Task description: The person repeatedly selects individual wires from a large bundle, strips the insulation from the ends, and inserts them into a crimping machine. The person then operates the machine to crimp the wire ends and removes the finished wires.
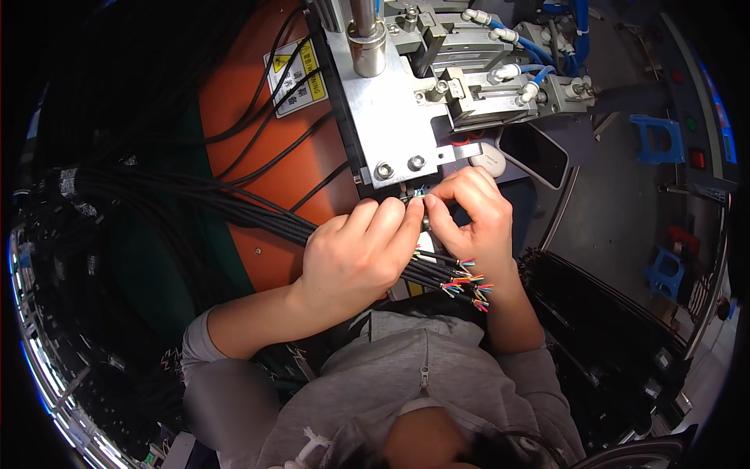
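Observation:
My left hand [355,246] is closed, its thumb and forefinger pinching at the thin coloured wires [419,190] of a cable end, just below the front edge of a metal machine head [394,129]. From the other side my right hand [478,213] meets it, thumb and forefinger pressed together at the same wires. The fingertips cover most of what lies between them. Under and beside my left hand runs a bundle of black cables [273,223]. Its stripped ends, with red, yellow, blue and white wires [467,288], fan out below my right hand.
Pneumatic cylinders with blue air hoses [531,51] rise at the back right. A phone [535,156] and a round white case [489,159] lie beside the machine. More black cables [156,195] hang over the orange surface [234,86] at left. Blue stools [658,139] stand on the floor.

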A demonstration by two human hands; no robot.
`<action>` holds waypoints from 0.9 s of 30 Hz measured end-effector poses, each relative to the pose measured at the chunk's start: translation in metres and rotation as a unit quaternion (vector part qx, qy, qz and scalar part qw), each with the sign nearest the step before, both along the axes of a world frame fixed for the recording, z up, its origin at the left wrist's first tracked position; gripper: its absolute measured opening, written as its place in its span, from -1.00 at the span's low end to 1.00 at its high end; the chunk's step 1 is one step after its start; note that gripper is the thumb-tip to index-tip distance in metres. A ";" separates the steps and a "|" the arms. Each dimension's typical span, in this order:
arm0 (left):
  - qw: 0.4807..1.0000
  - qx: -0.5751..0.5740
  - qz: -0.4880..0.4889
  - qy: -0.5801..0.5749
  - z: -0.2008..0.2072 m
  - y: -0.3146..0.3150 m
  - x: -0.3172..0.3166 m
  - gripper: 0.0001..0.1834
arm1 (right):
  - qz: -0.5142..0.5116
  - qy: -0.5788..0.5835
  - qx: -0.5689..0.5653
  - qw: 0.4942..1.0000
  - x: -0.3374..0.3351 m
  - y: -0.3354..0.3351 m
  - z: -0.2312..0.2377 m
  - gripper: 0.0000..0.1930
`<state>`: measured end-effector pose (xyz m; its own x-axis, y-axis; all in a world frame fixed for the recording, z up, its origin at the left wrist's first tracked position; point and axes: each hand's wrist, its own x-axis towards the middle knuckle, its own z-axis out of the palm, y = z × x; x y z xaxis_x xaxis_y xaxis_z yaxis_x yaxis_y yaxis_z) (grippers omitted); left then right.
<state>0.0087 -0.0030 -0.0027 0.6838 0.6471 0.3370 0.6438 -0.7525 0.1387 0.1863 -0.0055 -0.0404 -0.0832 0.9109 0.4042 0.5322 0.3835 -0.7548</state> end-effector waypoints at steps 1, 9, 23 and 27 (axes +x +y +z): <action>1.000 -0.004 0.001 -0.002 0.001 0.000 0.000 -0.62 | -0.007 0.010 0.002 1.000 -0.001 0.000 -0.001 -0.93; 0.998 0.009 -0.005 -0.059 -0.003 0.007 -0.001 -0.68 | -0.047 0.187 -0.171 0.966 -0.004 -0.002 -0.007 -0.95; 0.997 0.006 -0.009 -0.081 -0.005 0.012 -0.004 -0.75 | -0.039 0.040 0.068 0.996 -0.008 0.004 -0.003 -0.90; 0.998 -0.050 0.020 -0.020 0.007 0.003 -0.007 -0.69 | -0.058 0.226 -0.206 0.950 -0.005 -0.004 -0.013 -0.94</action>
<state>0.0018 0.0001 0.0042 0.6440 0.7055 0.2959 0.6650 -0.7074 0.2394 0.1817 -0.0096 -0.0533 0.1253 0.9920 -0.0177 0.1380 -0.0351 -0.9898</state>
